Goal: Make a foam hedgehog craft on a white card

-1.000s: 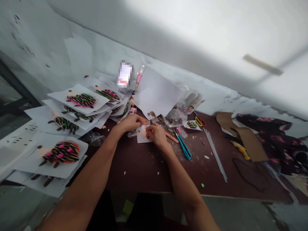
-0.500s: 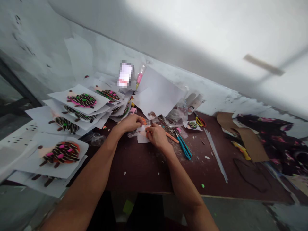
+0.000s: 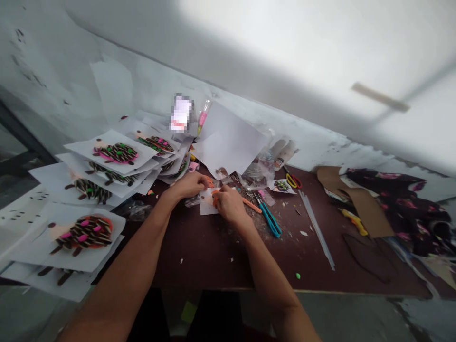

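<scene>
Both arms bare, reaching forward from the lower edge of view and converging; left forearm (image 3: pixel 138 266) on a long slant up and to the right, right forearm (image 3: pixel 272 273) angled up and to the left, its elbow bent. Left hand (image 3: pixel 190 185) palm-down, fingers curled inward toward the other hand. Right hand (image 3: pixel 231 204) just beside it, slightly nearer the body, back uppermost, fingers bent and bunched, fingertips too small to read.

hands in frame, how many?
2. The left hand is by an orange piece, beyond the near edge of the small white card; the right hand is over the card's right side, partly covering it. No other hand shows.
</scene>
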